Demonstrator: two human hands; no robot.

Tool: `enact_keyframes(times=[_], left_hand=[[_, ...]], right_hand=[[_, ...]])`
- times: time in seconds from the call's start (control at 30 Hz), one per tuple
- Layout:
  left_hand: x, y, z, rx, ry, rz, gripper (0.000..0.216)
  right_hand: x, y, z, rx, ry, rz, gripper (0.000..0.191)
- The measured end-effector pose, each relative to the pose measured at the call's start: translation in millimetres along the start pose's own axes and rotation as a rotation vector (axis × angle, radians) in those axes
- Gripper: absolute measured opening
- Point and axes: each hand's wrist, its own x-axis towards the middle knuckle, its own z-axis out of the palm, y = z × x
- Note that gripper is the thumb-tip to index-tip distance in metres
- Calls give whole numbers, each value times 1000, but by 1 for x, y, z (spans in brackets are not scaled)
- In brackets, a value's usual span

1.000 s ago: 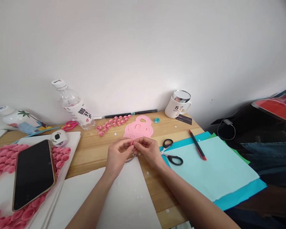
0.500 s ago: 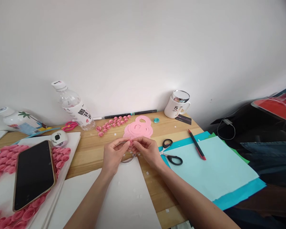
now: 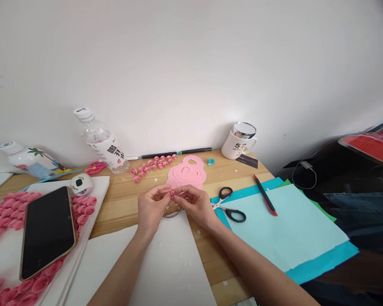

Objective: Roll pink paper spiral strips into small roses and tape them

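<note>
A small rolled pink paper rose (image 3: 172, 194) sits pinched between my two hands, above the wooden table. My left hand (image 3: 151, 208) has thumb and forefinger closed on its left side. From the other side, the closed fingertips of my right hand (image 3: 196, 206) press against it. Just below my hands lies a roll of clear tape (image 3: 172, 216), partly hidden by them, on the edge of a white sheet (image 3: 169, 259). Beyond my hands is a pile of pink paper spirals (image 3: 187, 172). Several finished pink paper roses (image 3: 153, 165) lie in rows to its left.
Black-handled scissors (image 3: 234, 215) and a pen (image 3: 265, 195) lie right, by light blue paper (image 3: 293, 229). A mug (image 3: 239, 142) and a plastic bottle (image 3: 104, 144) stand at the wall. Left, a phone (image 3: 49, 233) rests on a board covered with paper roses.
The pink paper rose has turned slightly between my fingers and now shows its rolled side. My right fingertips have shifted a little. The whole view has moved slightly.
</note>
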Motion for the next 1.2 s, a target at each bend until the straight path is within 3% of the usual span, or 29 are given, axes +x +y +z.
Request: enact_keyframes(times=[0.17, 0.3, 0.53, 0.73, 0.93, 1.03, 1.2], left_hand=[[-2, 0, 2, 104, 4, 18, 21], [-3, 1, 2, 90, -32, -2, 34], [3, 1, -5, -78, -74, -9, 33], [5, 4, -11, -39, 87, 37, 32], [5, 6, -14, -17, 62, 54, 26], [6, 7, -15, -24, 88, 47, 18], [11, -1, -19, -19, 183, 58, 13]], right_hand=[[-2, 1, 0, -205, 28, -112, 19], [-1, 3, 0, -273, 50, -187, 19], [6, 5, 0, -236, 105, -127, 17], [57, 4, -21, -240, 149, -132, 21], [118, 10, -35, -674, 228, -74, 18], [128, 15, -32, -848, 219, -30, 19], [130, 23, -25, -898, 172, -36, 21]])
